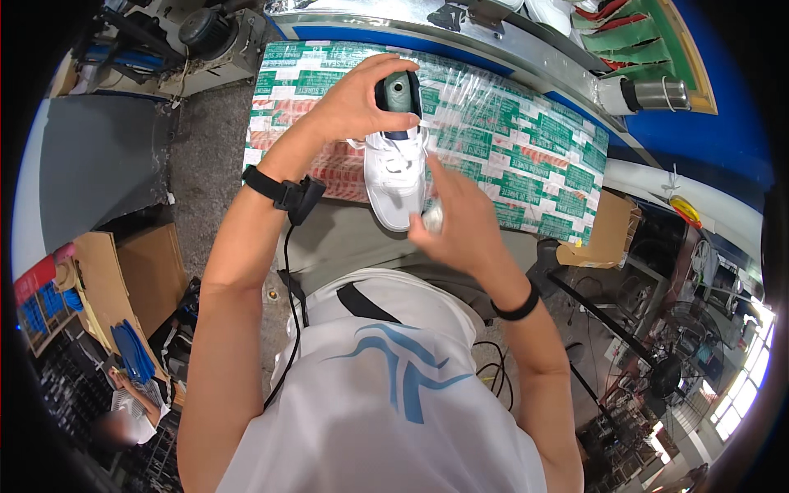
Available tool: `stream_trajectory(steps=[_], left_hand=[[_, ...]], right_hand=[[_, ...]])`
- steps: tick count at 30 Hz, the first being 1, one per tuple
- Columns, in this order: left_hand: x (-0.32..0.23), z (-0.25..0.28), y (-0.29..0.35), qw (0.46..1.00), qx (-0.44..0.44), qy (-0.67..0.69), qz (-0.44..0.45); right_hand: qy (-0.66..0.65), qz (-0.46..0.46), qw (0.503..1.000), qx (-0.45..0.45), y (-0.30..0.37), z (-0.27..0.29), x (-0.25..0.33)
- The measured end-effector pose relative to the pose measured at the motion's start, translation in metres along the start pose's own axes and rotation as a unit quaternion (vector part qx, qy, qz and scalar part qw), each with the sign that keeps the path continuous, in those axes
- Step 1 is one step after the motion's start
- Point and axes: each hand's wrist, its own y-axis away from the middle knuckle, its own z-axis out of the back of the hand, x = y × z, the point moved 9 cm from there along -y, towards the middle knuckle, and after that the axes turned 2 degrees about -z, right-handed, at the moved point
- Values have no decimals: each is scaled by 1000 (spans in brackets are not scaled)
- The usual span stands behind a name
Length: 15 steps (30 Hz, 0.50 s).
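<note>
A white lace-up sneaker (pixel 396 197) points its toe toward me over the near edge of the bench. A green shoe last (pixel 399 94) with a round hole in its top fills the heel opening. My left hand (pixel 353 105) is closed round the collar and heel, fingers over the far side, thumb on the near side. Beside the right side of the toe, my right hand (pixel 464 218) holds a small white wad (pixel 431 217) between thumb and fingers. That hand is slightly blurred, and the wad's kind cannot be made out; its index finger reaches along the shoe's side.
Green and white printed tape and clear film cover the bench top (pixel 509 156). Behind it runs a metal-edged conveyor (pixel 493 53) with a metal cylinder (pixel 657 94) at the right. Cardboard (pixel 598 238) stands right of the bench. Another person (pixel 136 411) is far off at lower left.
</note>
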Motion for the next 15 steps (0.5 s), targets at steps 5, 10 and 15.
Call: stream_trajectory(steps=[5, 10, 15], left_hand=[[8, 9, -5, 992, 11, 123, -8], [-10, 0, -5, 999, -9, 13, -28], [-2, -7, -5, 999, 16, 49, -2]], right_hand=[[59, -31, 991, 114, 104, 15, -2], [-49, -85, 993, 58, 77, 10, -10], [-89, 26, 992, -84, -3, 3, -9]])
